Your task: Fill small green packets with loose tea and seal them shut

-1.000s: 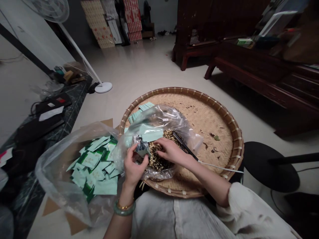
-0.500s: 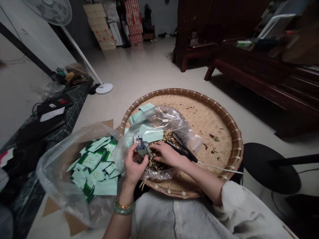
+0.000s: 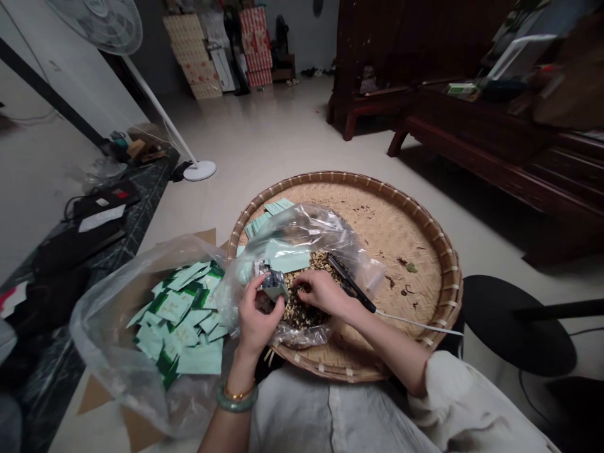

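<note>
Down on the tiled floor (image 3: 264, 132), a round bamboo winnowing tray (image 3: 448, 277) lies before me, with a clear plastic bag (image 3: 302, 226) open on it. Inside that bag sits a heap of dried flower-and-leaf mix (image 3: 306, 314), and pale green packets (image 3: 268, 214) lie on the tray beneath the plastic. To my left, a second clear bag (image 3: 108, 327) holds a large pile of green-and-white sachets (image 3: 182, 308). So many sachets are gathered, while a good heap of mix stays loose. My left hand (image 3: 257, 321) keeps a narrow pinching grip on one small foil sachet (image 3: 271, 284). My right hand (image 3: 323, 292) curls down into the mix, though I cannot tell if its grip holds any. Black tongs (image 3: 352, 292) with a white cord lie just beside it.
</note>
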`<state>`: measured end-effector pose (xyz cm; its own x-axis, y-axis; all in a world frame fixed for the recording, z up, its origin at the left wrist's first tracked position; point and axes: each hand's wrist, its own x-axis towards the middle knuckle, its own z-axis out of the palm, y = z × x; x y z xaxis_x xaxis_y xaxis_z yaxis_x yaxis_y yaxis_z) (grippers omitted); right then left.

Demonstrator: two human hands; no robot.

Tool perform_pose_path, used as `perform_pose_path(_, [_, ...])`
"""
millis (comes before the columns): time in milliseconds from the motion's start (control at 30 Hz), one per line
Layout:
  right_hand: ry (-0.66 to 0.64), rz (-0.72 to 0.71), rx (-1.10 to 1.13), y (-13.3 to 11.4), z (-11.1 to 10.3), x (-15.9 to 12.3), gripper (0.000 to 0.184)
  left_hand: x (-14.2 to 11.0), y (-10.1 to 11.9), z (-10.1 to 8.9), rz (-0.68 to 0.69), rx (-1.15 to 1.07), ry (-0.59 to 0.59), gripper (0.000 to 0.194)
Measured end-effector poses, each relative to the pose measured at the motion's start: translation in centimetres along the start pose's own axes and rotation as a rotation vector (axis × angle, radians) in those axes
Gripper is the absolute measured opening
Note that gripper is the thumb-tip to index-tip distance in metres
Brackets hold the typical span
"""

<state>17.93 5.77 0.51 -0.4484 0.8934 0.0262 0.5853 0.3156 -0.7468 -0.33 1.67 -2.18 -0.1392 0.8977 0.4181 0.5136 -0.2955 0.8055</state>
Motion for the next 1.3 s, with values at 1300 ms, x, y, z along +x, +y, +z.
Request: perform_pose_path(1300, [-0.093, -0.079, -0.498, -5.1, -6.1, -0.8, 0.014, 0.3, 3.1, 2.6, 0.247, 0.193, -0.137, 0.037])
